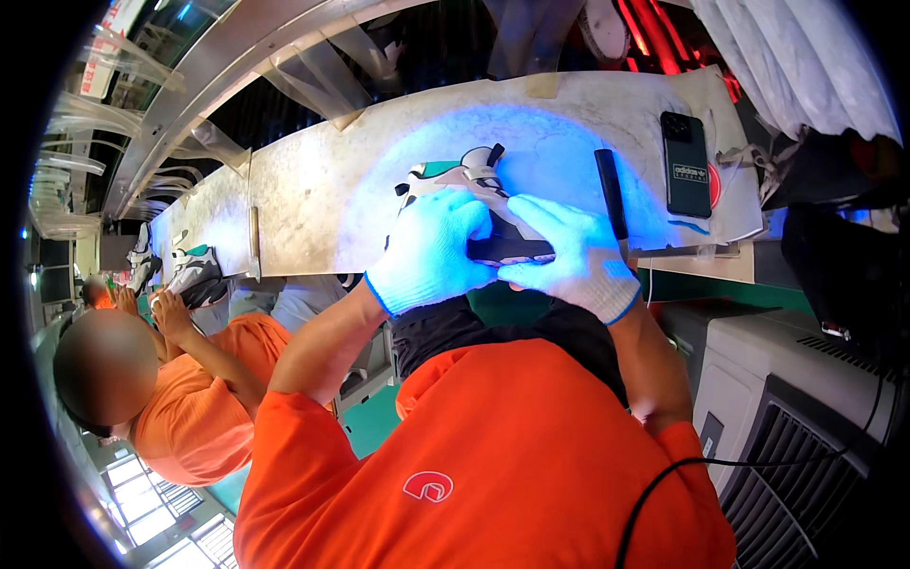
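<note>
Under a blue light at the table's near edge, a white, grey and black shoe [489, 183] with a green patch is held between my gloved hands. My left hand [427, 248] grips one end, its fingers curled over the upper. Closed on the other end, my right hand [575, 254] has its fingers along the side, with the thumb low by the dark sole. Both gloves are white with blue cuffs. The parts of the shoe beneath my fingers are hidden.
A black stick-like tool [610, 192] lies right of the shoe, beside a dark phone [686, 166] on the worktable [303, 199]. At left a co-worker in orange handles another shoe [195, 275]. A grey machine [758, 379] stands at right; a black cable [730, 463] hangs nearby.
</note>
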`<state>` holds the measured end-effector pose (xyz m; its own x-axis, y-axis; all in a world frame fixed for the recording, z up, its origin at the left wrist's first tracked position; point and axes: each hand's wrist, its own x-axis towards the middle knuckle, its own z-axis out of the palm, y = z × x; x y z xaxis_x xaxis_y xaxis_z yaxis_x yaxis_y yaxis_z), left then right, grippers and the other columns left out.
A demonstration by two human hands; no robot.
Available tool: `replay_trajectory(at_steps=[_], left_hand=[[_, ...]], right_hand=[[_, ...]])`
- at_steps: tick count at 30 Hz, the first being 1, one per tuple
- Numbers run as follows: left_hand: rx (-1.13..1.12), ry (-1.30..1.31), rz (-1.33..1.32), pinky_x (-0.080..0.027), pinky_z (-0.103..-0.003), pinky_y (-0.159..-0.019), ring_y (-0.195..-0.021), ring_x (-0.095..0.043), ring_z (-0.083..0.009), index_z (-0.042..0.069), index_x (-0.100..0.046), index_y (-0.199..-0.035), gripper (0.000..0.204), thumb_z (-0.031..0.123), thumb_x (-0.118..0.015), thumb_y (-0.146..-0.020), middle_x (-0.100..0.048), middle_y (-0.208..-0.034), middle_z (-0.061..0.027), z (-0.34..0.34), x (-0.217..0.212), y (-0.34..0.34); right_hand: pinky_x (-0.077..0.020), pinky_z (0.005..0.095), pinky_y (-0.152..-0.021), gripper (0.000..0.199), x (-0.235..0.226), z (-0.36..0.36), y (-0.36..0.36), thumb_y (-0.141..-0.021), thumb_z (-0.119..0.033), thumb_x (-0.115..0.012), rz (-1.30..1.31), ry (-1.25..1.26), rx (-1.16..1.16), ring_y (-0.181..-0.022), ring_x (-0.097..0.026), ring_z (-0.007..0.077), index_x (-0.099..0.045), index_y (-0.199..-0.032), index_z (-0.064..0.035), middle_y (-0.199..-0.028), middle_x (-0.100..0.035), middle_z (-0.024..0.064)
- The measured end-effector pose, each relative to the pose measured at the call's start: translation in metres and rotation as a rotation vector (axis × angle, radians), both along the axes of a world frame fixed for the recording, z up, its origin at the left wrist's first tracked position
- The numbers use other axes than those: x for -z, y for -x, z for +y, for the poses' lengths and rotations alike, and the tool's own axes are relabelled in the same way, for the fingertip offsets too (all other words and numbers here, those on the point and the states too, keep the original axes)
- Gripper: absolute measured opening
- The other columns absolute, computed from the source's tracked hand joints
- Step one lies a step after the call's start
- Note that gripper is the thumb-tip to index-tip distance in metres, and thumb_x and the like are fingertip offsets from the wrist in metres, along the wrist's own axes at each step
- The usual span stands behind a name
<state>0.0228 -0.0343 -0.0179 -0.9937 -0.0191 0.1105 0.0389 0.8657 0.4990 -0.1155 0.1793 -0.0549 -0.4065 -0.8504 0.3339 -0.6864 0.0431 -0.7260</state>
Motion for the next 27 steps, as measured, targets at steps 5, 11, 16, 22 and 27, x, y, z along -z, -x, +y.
replay_trajectory(at_steps=[5,11,16,22,27], left_hand=[[-0.079,-0.062,-0.072,-0.054,-0.042,-0.069,-0.077,-0.064,-0.0346,0.01,-0.062,-0.083,0.049,0.029,-0.103,-0.062,-0.065,-0.086,-0.0125,0.001,-0.003,0.004],[-0.164,-0.188,-0.12,-0.057,-0.043,-0.074,-0.083,-0.07,-0.0343,0.008,-0.067,-0.093,0.051,0.033,-0.101,-0.066,-0.069,-0.09,-0.0128,0.002,-0.008,0.007],[-0.156,-0.211,-0.175,-0.058,-0.044,-0.076,-0.087,-0.072,-0.0352,0.007,-0.068,-0.1,0.055,0.039,-0.1,-0.07,-0.071,-0.095,-0.013,-0.004,-0.01,0.008],[-0.064,-0.21,-0.135,-0.057,-0.044,-0.078,-0.094,-0.069,-0.0341,0.008,-0.065,-0.097,0.056,0.039,-0.1,-0.067,-0.068,-0.097,-0.0105,-0.01,-0.018,0.021],[0.063,-0.179,-0.208,-0.055,-0.046,-0.081,-0.099,-0.067,-0.0347,0.009,-0.061,-0.095,0.057,0.031,-0.1,-0.06,-0.066,-0.098,-0.0105,-0.023,-0.017,0.031]], right_hand=[[-0.0641,0.0453,-0.094,0.081,-0.004,-0.006,-0.006,-0.078,-0.044,-0.099,0.065,-0.03,0.042,-0.109,-0.079,0.0387,-0.071,-0.145,-0.0054,-0.128,-0.078,0.0202],[-0.0628,0.0446,-0.083,0.077,0.007,-0.008,0.001,-0.08,-0.046,-0.095,0.138,0.076,0.047,-0.097,-0.078,0.0344,-0.071,-0.142,-0.0075,-0.117,-0.077,0.0149],[-0.0626,0.0435,-0.081,0.075,-0.016,-0.013,0.005,-0.081,-0.051,-0.095,0.034,-0.01,-0.034,-0.093,-0.078,0.0354,-0.074,-0.133,-0.0021,-0.116,-0.079,0.0181],[-0.0619,0.0456,-0.086,0.07,-0.011,-0.014,0.0,-0.083,-0.044,-0.093,0.063,0.008,0.049,-0.101,-0.077,0.0364,-0.072,-0.139,-0.0085,-0.118,-0.077,0.0154],[-0.061,0.0492,-0.09,0.072,-0.022,-0.017,0.006,-0.086,-0.049,-0.09,-0.212,-0.176,0.02,-0.107,-0.076,0.0431,-0.07,-0.139,-0.0038,-0.116,-0.079,0.0215]])
